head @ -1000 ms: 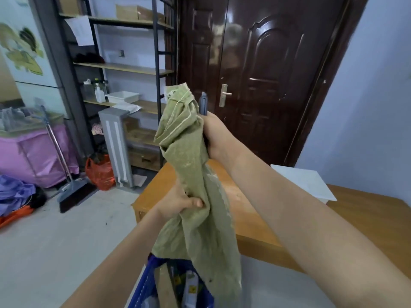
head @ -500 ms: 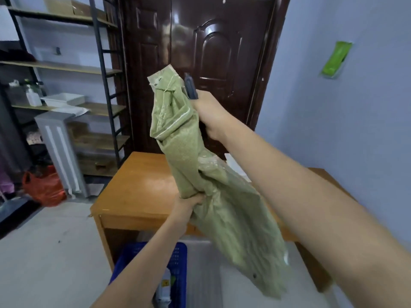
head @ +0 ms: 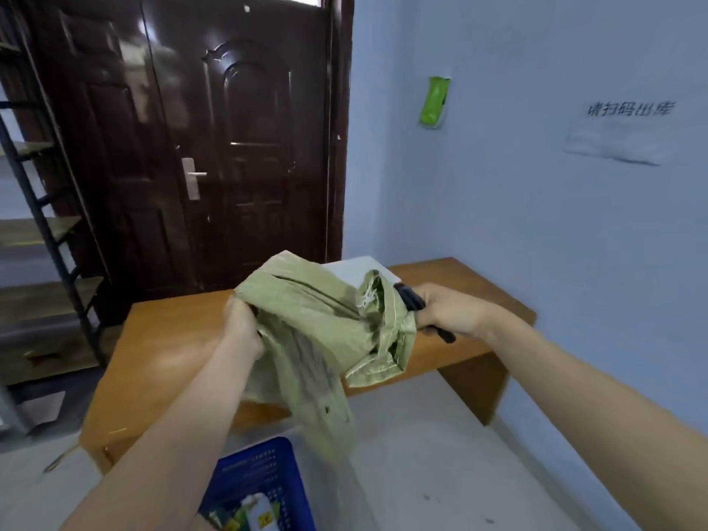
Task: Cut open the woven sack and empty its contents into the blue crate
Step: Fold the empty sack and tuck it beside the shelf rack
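Note:
A limp, crumpled green woven sack [head: 318,331] hangs in front of me, held at chest height over the wooden table's edge. My left hand [head: 241,327] grips its left side. My right hand [head: 446,314] holds the sack's bunched right end together with a black-handled cutter [head: 412,300]. A loose tail of the sack drops toward the blue crate [head: 264,477] on the floor below. Inside the crate I see packaged items, among them a white bottle [head: 258,511].
A low wooden table [head: 164,358] stands behind the sack with a white box [head: 360,266] on it. A dark brown door [head: 214,147] is behind, metal shelving [head: 42,224] at left, a blue wall at right. Pale floor surrounds the crate.
Both hands have brought the sack down from head height to chest height and turned it sideways, right hand now at the right. My view has swung right.

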Available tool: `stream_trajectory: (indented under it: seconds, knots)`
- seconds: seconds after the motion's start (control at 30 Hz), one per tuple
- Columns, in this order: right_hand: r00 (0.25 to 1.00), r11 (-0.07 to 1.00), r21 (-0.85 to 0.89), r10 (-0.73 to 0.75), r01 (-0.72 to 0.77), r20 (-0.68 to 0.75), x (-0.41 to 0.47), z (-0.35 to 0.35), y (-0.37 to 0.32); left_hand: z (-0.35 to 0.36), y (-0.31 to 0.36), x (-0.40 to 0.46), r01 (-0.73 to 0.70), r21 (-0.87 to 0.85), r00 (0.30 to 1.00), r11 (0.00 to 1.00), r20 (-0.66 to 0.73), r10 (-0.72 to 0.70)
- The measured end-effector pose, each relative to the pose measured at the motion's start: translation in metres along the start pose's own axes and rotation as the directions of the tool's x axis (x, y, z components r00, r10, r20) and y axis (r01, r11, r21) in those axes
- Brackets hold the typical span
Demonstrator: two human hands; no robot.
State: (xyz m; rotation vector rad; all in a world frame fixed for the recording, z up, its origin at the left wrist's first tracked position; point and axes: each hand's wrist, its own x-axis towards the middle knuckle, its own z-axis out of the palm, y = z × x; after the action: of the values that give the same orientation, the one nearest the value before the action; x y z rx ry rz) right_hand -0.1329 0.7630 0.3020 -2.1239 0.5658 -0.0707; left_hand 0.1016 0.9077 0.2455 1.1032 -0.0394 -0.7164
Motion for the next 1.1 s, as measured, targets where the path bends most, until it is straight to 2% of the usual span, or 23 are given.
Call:
stream_trajectory:
  seconds: [0.07,0.13,0.27,0.37,0.43,0.5,0.57,0.63,0.7,0.77,0.83,0.9,0.97,1.03,1.1]
  knots:
    - [0.999,0.998,-0.059,0.023,-0.025,-0.045,-0.011,0.019,0.014,0.013,0.001,-0.013,0.08,0.025,0.987,0.996,0.139,-0.083]
    - [0.992,0.99,-0.121,0.065,-0.078,-0.105,-0.02,0.034,0.031,0.03,-0.005,-0.027,0.096,0.044,0.968,0.994,0.228,-0.103]
    - [0.939,0.972,-0.177,0.089,-0.155,-0.333,-0.041,0.053,0.065,0.067,-0.027,-0.06,0.154,0.016,0.907,0.988,0.393,-0.148]
    - [0.921,0.984,0.015,0.172,-0.179,-0.35,-0.077,0.054,0.074,0.092,-0.042,-0.077,0.224,0.052,0.865,0.973,0.45,-0.223]
    - [0.9,0.925,0.258,0.346,-0.28,-0.266,-0.113,0.052,0.081,0.105,-0.05,-0.092,0.23,0.096,0.845,0.969,0.475,-0.247]
    - [0.847,0.835,0.498,0.426,-0.233,-0.318,-0.147,0.05,0.091,0.118,-0.058,-0.11,0.194,0.158,0.829,0.968,0.501,-0.248]
    - [0.735,0.768,0.629,0.497,-0.124,-0.462,-0.176,0.046,0.096,0.13,-0.069,-0.13,0.125,0.244,0.805,0.962,0.542,-0.242]
    - [0.578,0.773,0.633,0.53,-0.028,-0.621,-0.202,0.044,0.091,0.141,-0.088,-0.151,0.066,0.332,0.779,0.941,0.572,-0.257]
    - [0.407,0.822,0.568,0.503,0.049,-0.763,-0.224,0.044,0.082,0.154,-0.116,-0.172,-0.001,0.415,0.756,0.91,0.595,-0.271]
    - [0.277,0.906,0.422,0.406,-0.002,-0.871,-0.247,0.047,0.075,0.165,-0.148,-0.198,-0.05,0.476,0.728,0.878,0.619,-0.295]
    - [0.27,0.922,0.339,0.38,-0.187,-0.885,-0.274,0.05,0.075,0.175,-0.177,-0.234,-0.058,0.522,0.685,0.851,0.641,-0.346]
    - [0.279,0.856,0.277,0.422,-0.437,-0.863,-0.309,0.052,0.087,0.184,-0.199,-0.276,-0.034,0.54,0.632,0.841,0.664,-0.401]
    - [0.23,0.769,0.269,0.472,-0.58,-0.851,-0.353,0.054,0.107,0.194,-0.222,-0.315,-0.027,0.553,0.556,0.833,0.701,-0.448]
    - [0.196,0.754,0.335,0.517,-0.565,-0.833,-0.4,0.057,0.127,0.202,-0.243,-0.352,-0.067,0.582,0.464,0.81,0.737,-0.491]
    - [0.251,0.803,0.406,0.542,-0.436,-0.802,-0.445,0.059,0.142,0.208,-0.264,-0.388,-0.087,0.617,0.371,0.782,0.749,-0.549]
